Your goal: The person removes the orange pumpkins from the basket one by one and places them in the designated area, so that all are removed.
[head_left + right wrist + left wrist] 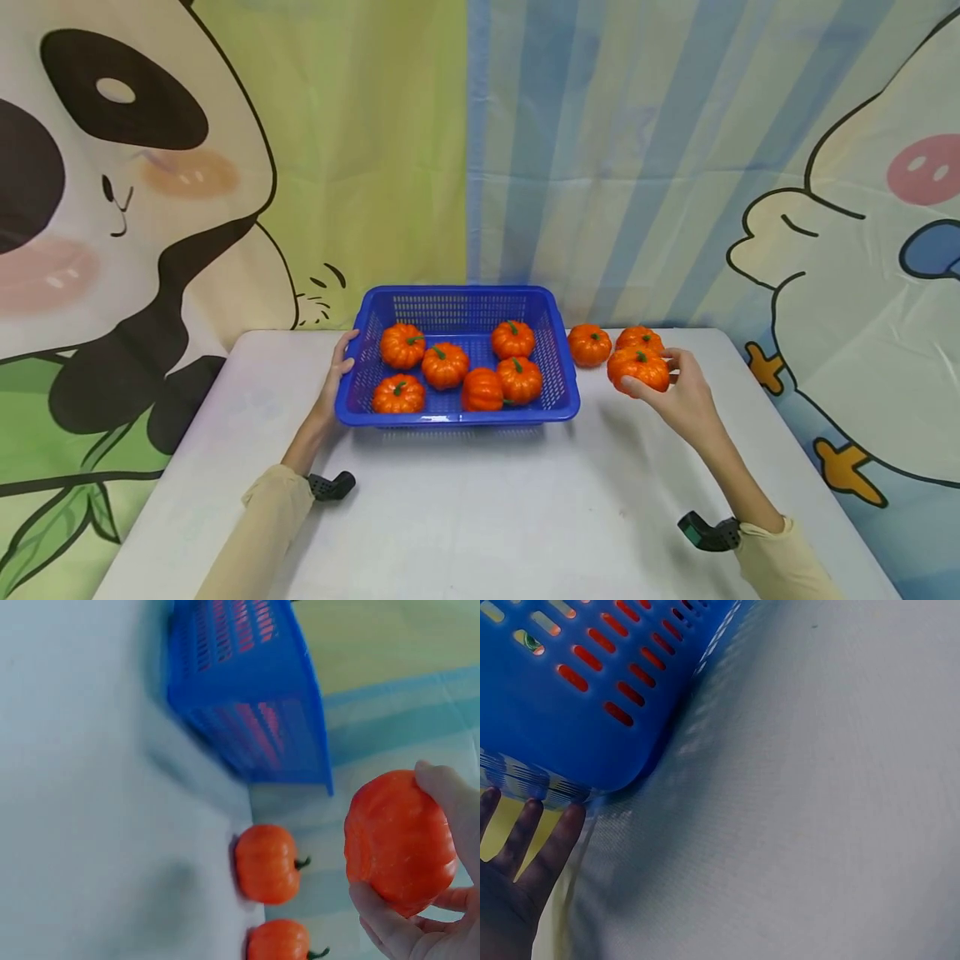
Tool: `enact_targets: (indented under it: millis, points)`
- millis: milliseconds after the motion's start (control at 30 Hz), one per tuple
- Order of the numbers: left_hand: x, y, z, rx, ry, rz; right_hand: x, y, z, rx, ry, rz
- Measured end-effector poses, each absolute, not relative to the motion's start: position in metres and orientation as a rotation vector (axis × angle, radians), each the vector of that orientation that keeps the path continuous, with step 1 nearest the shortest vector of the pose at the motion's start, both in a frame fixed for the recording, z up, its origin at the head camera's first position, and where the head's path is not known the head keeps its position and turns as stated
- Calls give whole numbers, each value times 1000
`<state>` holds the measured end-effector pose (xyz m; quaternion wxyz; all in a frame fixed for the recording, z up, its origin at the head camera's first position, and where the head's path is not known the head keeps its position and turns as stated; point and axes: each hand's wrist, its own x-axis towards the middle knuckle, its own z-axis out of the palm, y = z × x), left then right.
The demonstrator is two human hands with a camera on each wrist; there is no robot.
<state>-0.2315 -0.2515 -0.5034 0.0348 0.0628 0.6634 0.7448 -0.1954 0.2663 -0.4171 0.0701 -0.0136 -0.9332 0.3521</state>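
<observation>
A blue plastic basket (pixel 457 419) holds several small orange pumpkins (pixel 443 366). At its left side is my left hand (pixel 335 377); the left wrist view shows straight fingers (pixel 551 859) touching the slotted wall. My right hand (pixel 690 406) holds an orange pumpkin (pixel 637 370) above the table, to the right of the basket. In the right wrist view, thumb and fingers grip this pumpkin (pixel 400 844) from opposite sides. Two more pumpkins stand on the table: one (pixel 589 345) close by the basket's right wall, the other (pixel 641 337) partly hidden behind the held one.
The white table (pixel 480 517) carries the basket near its back edge. Behind it hangs a printed curtain (pixel 600 167) with a panda on the left and a white cartoon animal on the right. Each wrist wears a small black device (pixel 333 486).
</observation>
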Motion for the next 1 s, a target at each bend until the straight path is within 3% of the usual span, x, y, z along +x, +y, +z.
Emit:
enact_targets:
  millis: [433, 1000]
  points:
    - [-234, -252, -506, 185, 2040, 2280, -209, 311, -446, -253, -2859, 990]
    - [-230, -251, -502, 218, 2049, 2281, -308, 388, -487, -593, -2950, 955]
